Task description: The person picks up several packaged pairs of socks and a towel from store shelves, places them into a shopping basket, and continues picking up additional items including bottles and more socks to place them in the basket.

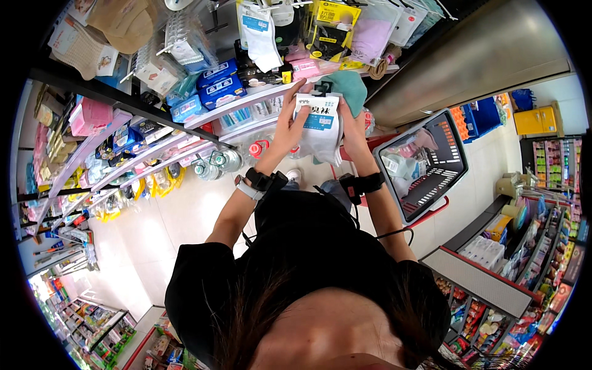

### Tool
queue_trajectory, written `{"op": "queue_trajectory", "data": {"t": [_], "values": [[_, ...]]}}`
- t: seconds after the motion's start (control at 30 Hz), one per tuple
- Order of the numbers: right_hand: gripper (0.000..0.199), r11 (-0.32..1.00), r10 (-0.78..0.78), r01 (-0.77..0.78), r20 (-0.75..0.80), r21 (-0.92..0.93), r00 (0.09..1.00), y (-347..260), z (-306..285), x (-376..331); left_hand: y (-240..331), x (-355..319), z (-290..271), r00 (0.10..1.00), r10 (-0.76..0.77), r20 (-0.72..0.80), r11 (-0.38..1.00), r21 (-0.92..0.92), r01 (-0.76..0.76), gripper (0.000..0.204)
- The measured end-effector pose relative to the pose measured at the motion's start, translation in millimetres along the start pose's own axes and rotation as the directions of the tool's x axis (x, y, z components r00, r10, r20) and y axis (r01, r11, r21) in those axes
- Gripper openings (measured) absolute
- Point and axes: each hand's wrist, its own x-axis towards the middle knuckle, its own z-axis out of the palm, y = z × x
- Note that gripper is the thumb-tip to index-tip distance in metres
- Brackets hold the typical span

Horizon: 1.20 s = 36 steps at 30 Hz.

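Note:
A pack of white socks [325, 137] with a white and blue label and a black hook is held in front of the shelves. My left hand [288, 131] grips its left edge, thumb over the label. On the other edge is my right hand [353, 131], its fingers partly hidden behind the pack. Soft teal fabric [346, 88] shows just behind the pack's top right corner; whether it belongs to something in my right hand I cannot tell.
A grey shopping basket [452, 179] with several packaged items stands at my right. Hanging packs, including white socks [264, 44], fill the rack ahead. Blue packages [221, 83] lie on the shelf below. Large bottles [225, 160] stand on the floor beneath the shelves.

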Motion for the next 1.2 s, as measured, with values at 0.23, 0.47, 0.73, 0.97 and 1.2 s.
{"op": "queue_trajectory", "data": {"t": [0.23, 0.47, 0.73, 0.97, 1.2], "values": [[0.031, 0.986, -0.109, 0.147, -0.359, 0.08, 0.927, -10.3, -32.3, 15.1, 19.1, 0.9, -14.0, 0.919, -0.224, -0.324, 0.974, -0.107, 0.2, 0.035], [0.033, 0.996, -0.088, 0.093, -0.312, 0.002, 0.946, -33.5, -29.6, 5.1, -10.7, -2.5, -29.1, 0.984, -0.148, -0.096, 0.871, 0.459, 0.175, 0.021], [0.032, 0.907, -0.37, 0.317, -0.163, -0.278, 0.915, -7.6, -15.2, 12.5, -9.1, 0.7, 12.5, 0.953, -0.3, 0.039, 0.921, 0.272, 0.279, 0.032], [0.046, -0.097, -0.72, 0.383, 0.331, -0.919, 0.61, -40.6, -29.1, -2.7, -6.7, 1.8, -6.1, 0.967, -0.216, -0.134, 0.899, 0.36, 0.25, 0.025], [0.049, -0.469, -0.506, 0.549, 0.72, -0.692, 0.474, -36.6, -5.4, -12.0, -4.8, 0.6, -12.4, 0.942, -0.335, 0.02, 0.889, 0.339, 0.308, 0.023]]}}
